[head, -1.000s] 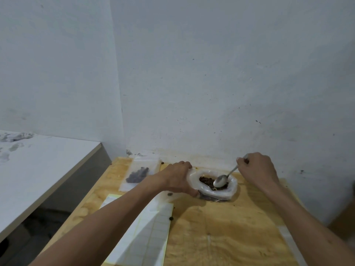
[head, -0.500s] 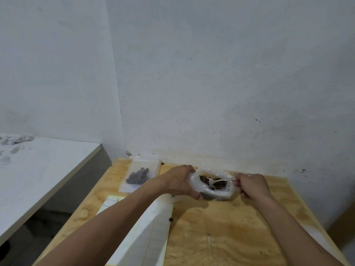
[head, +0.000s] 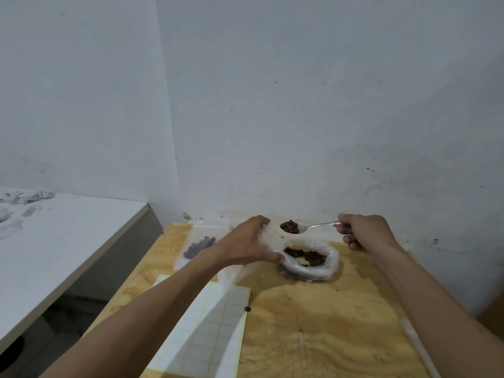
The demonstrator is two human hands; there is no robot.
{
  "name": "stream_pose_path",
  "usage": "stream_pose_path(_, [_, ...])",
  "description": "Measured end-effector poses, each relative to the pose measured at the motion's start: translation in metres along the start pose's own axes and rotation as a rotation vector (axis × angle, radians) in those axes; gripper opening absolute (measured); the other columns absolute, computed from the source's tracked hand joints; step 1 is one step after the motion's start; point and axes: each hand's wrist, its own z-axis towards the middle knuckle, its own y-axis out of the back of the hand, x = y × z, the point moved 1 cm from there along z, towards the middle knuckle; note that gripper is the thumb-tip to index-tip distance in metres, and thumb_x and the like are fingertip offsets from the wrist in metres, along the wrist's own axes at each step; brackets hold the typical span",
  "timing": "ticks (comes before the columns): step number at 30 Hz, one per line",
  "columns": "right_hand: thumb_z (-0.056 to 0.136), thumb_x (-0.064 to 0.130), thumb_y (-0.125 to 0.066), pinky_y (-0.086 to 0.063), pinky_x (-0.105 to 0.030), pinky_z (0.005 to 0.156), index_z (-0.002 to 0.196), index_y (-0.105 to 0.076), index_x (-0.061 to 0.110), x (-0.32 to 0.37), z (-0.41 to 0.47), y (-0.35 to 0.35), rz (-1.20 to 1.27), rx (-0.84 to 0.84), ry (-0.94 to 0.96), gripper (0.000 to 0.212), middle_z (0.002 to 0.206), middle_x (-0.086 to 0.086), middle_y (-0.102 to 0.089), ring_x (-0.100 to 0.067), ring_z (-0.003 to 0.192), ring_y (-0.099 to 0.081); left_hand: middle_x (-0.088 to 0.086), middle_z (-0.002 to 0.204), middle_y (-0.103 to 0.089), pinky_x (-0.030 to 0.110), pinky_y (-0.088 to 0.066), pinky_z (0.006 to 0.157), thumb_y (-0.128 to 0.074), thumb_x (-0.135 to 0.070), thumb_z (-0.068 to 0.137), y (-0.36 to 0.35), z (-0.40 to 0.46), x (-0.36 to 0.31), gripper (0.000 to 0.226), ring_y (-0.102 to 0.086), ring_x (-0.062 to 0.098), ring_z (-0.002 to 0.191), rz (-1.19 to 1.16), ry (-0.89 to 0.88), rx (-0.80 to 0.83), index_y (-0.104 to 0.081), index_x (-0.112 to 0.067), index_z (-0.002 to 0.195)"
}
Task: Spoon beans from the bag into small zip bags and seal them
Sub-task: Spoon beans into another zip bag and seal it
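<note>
A clear plastic bag (head: 324, 268) with rolled-down rim holds dark beans (head: 305, 255) near the back of the plywood table (head: 313, 336). My left hand (head: 245, 244) grips the bag's left rim, thumb at the front and fingers behind. My right hand (head: 362, 231) pinches the handle of a metal spoon (head: 316, 225). The spoon's bowl is heaped with beans (head: 289, 226) and hangs just above the bag's back left rim. A small zip bag (head: 200, 245) with beans in it lies flat to the left, partly hidden by my left wrist.
A white gridded sheet (head: 215, 328) lies on the table's left front. One loose bean (head: 247, 308) sits beside it. A white counter (head: 54, 241) stands lower left across a gap. The wall is right behind the bag. A white strip (head: 417, 347) lies along the right edge.
The spoon went down into the bag, then came up loaded with beans and now hangs above the rim. My left hand kept its hold on the bag.
</note>
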Motion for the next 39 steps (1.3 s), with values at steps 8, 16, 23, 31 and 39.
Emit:
stream_pose_path(8, [0.095, 0.028, -0.066, -0.048, -0.029, 0.053, 0.080, -0.073, 0.007, 0.034, -0.026, -0.026, -0.131, 0.078, 0.277, 0.027, 0.073, -0.004, -0.076, -0.013, 0.050, -0.059, -0.012, 0.123, -0.060, 0.019, -0.047, 0.077, -0.086, -0.053, 0.071, 0.017, -0.006, 0.001, 0.080, -0.058, 0.007, 0.106, -0.084, 0.054, -0.049, -0.048, -0.027, 0.136])
stream_pose_path(16, [0.099, 0.035, -0.057, -0.053, -0.026, 0.056, 0.071, -0.071, 0.007, 0.053, -0.033, -0.023, -0.417, -0.122, 0.590, 0.042, 0.061, -0.003, -0.070, -0.018, 0.056, -0.067, -0.015, 0.106, -0.058, 0.020, -0.045, 0.063, -0.085, -0.051, 0.073, 0.023, -0.009, 0.002, 0.072, -0.059, 0.001, 0.090, -0.073, 0.073, -0.030, -0.049, -0.027, 0.130])
stream_pose_path(23, [0.101, 0.032, -0.052, -0.042, -0.031, 0.051, 0.072, -0.068, 0.008, 0.001, -0.017, -0.006, -0.786, -0.226, 0.533, 0.040, 0.058, -0.006, -0.062, -0.025, 0.056, -0.058, -0.009, 0.102, -0.054, 0.027, -0.040, 0.068, -0.079, -0.064, 0.073, 0.005, 0.003, -0.003, 0.069, -0.051, 0.006, 0.085, 0.034, 0.103, 0.106, -0.048, -0.024, 0.119])
stream_pose_path(31, [0.101, 0.031, -0.050, -0.037, -0.028, 0.047, 0.059, -0.055, 0.011, -0.042, -0.016, -0.011, -0.787, -0.257, 0.436, 0.047, 0.052, -0.003, -0.053, -0.027, 0.051, -0.053, -0.006, 0.122, -0.057, 0.027, -0.044, 0.080, -0.079, -0.057, 0.078, -0.021, 0.018, -0.023, 0.070, -0.055, 0.018, 0.111, -0.099, 0.212, 0.233, -0.051, -0.020, 0.131])
stream_pose_path(39, [0.093, 0.023, -0.056, -0.034, -0.028, 0.050, 0.073, -0.072, -0.007, -0.070, 0.002, -0.008, -0.517, -0.208, 0.074, 0.039, 0.063, -0.018, -0.069, -0.028, 0.050, -0.052, -0.005, 0.091, -0.060, 0.030, -0.045, 0.076, -0.084, -0.056, 0.073, -0.014, 0.028, -0.035, 0.048, -0.056, 0.013, 0.084, -0.282, 0.148, 0.134, -0.059, -0.020, 0.094])
